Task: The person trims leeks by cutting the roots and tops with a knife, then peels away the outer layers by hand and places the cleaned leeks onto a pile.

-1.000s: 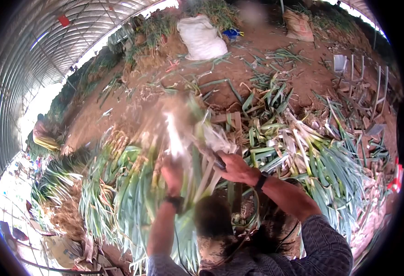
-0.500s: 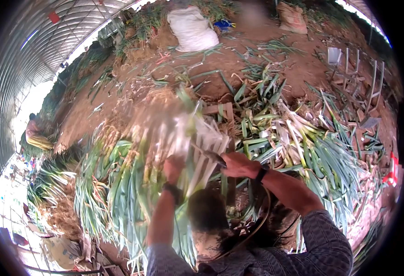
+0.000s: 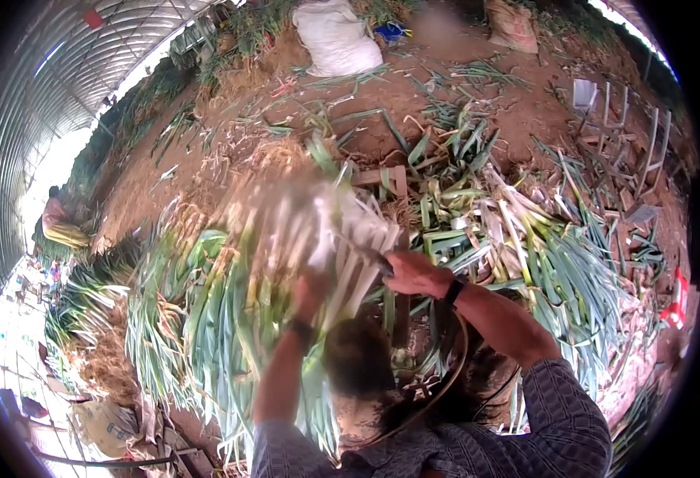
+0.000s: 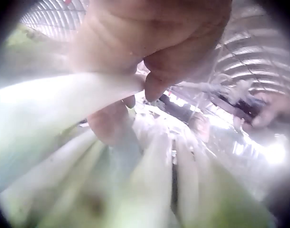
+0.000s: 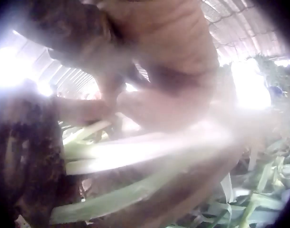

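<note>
"Leek heap (image 3: pixel 222 334) left of the wooden frame (image 3: pixel 400 182) is the biggest lot?"

"Yep. Leaves hang toward the wearer. Second heap (image 3: pixel 561 275) is right of the frame, more tangled. By the armful: likely heavy, floppy."

"And the one being worked?"

"Held leek (image 4: pixel 64 97): near side of the frame, a bit left. Left hand (image 3: pixel 311 291) pinches its white shaft, thumb and fingers closed on it. Root end lost in blur."

"How will it handle?"

"My guess: light on its own. Shaft firm, smooth, probably slick where the outer skin slides. Leaves soft, will flop and tear."

"Where to grab?"

"White shaft, just short of the green. Not by the leaves. Snug, no crushing; layers likely bruise."

"Other hand?"

"Right hand (image 3: pixel 416 273), near side of the frame, wrapped round the handle of a dark tool (image 3: pixel 375 259), maybe a blow gun. Finger detail: can't tell, right wrist view's too hazy."
</note>
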{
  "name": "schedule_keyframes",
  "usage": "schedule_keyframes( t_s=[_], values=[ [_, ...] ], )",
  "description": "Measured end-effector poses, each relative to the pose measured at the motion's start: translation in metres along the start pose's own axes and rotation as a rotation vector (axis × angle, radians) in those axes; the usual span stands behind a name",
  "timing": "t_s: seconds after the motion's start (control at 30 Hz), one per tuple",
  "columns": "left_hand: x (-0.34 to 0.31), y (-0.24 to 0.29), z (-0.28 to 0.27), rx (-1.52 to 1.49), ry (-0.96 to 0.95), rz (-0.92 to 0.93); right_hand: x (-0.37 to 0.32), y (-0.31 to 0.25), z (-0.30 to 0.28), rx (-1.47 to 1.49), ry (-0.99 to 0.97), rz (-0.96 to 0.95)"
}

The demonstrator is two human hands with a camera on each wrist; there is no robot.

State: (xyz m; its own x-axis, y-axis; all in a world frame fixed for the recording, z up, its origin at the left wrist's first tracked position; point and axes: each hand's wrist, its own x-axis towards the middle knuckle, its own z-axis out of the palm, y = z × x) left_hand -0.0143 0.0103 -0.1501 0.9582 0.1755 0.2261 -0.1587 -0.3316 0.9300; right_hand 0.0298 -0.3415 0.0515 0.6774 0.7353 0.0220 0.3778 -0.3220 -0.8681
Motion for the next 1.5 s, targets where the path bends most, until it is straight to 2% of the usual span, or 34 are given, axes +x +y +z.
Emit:
schedule_keyframes(
  t_s=[0.03,0.13,0.27,0.3,0.33,0.37,0.43,0.5,0.53,0.57,0.6,0.67,0.73,0.77,0.8,0.83,0.9,0.93,0.97,1.03,1.07,1.13,1.27,1.3,1.4,1.43,1.5],
  values=[
    [-0.008,0.021,0.007,-0.119,-0.068,-0.075,-0.004,0.008,-0.007,0.339,0.011,-0.184],
    [-0.012,0.109,-0.003,0.401,-0.43,-0.338,0.0,0.007,-0.008,0.027,0.056,-0.034],
    [-0.044,0.062,-0.013,-0.307,-0.344,-0.235,0.003,-0.035,-0.043,-0.134,-0.054,0.472],
    [-0.046,0.06,-0.01,-0.278,-0.364,-0.213,0.002,-0.047,-0.046,-0.02,0.145,0.345],
    [-0.048,0.057,-0.007,-0.25,-0.384,-0.191,0.004,-0.048,-0.049,0.013,0.232,0.28],
    [-0.049,0.054,0.0,-0.061,-0.415,-0.178,0.005,-0.049,-0.052,0.04,0.314,0.211],
    [-0.04,0.177,0.01,0.766,-0.515,0.064,0.013,-0.02,-0.056,-0.067,0.244,0.198],
    [-0.041,0.168,0.006,0.766,-0.499,0.173,0.01,-0.024,-0.033,-0.165,0.089,0.143],
    [-0.037,0.181,0.003,0.773,-0.493,0.23,0.011,-0.028,-0.023,-0.18,0.015,0.127],
    [-0.042,0.196,0.004,0.86,-0.426,-0.021,0.011,-0.031,-0.013,-0.192,-0.06,0.11],
    [-0.042,0.196,-0.003,0.82,-0.369,-0.069,0.012,-0.035,-0.002,-0.202,-0.134,0.091],
    [-0.046,0.193,-0.029,0.74,-0.264,-0.161,0.016,-0.007,0.028,-0.167,-0.098,-0.032],
    [-0.051,0.158,-0.081,0.743,-0.088,-0.012,0.023,-0.01,0.032,-0.261,-0.242,0.038],
    [-0.048,0.177,-0.099,0.707,0.056,0.112,0.025,-0.014,0.036,-0.31,-0.316,0.072],
    [-0.046,0.181,-0.118,0.96,0.082,0.009,0.027,-0.019,0.041,-0.29,-0.347,0.066],
    [-0.044,0.179,-0.137,0.832,0.116,-0.107,0.03,-0.024,0.045,-0.271,-0.375,0.058],
    [-0.044,0.191,-0.153,0.998,0.072,-0.108,0.037,-0.036,0.053,-0.235,-0.376,0.025],
    [-0.046,0.206,-0.155,1.108,0.039,-0.081,0.041,-0.022,0.063,-0.078,-0.337,0.058],
    [-0.049,0.198,-0.163,1.088,-0.023,-0.155,0.049,0.005,0.081,0.079,-0.298,0.091],
    [-0.049,0.19,-0.179,1.049,-0.149,-0.295,0.057,0.009,0.09,0.087,-0.322,0.081],
    [-0.049,0.183,-0.179,1.108,-0.133,-0.233,0.061,0.01,0.095,0.092,-0.334,0.076],
    [-0.049,0.184,-0.165,1.216,-0.098,-0.116,0.058,-0.017,0.084,-0.262,-0.463,0.029],
    [-0.034,0.187,-0.163,1.157,-0.084,-0.306,0.049,-0.033,0.068,-0.196,-0.356,0.029],
    [-0.03,0.187,-0.16,1.186,-0.06,-0.268,0.048,-0.035,0.068,-0.198,-0.328,0.03],
    [-0.025,0.193,-0.133,0.991,0.134,-0.141,0.045,-0.039,0.061,-0.158,-0.291,0.034],
    [-0.019,0.225,-0.122,0.942,0.069,-0.224,0.043,-0.043,0.058,-0.136,-0.289,0.036],
    [-0.011,0.176,-0.117,0.057,0.129,-0.081,0.038,-0.049,0.047,-0.203,-0.219,-0.046]
  ],
)
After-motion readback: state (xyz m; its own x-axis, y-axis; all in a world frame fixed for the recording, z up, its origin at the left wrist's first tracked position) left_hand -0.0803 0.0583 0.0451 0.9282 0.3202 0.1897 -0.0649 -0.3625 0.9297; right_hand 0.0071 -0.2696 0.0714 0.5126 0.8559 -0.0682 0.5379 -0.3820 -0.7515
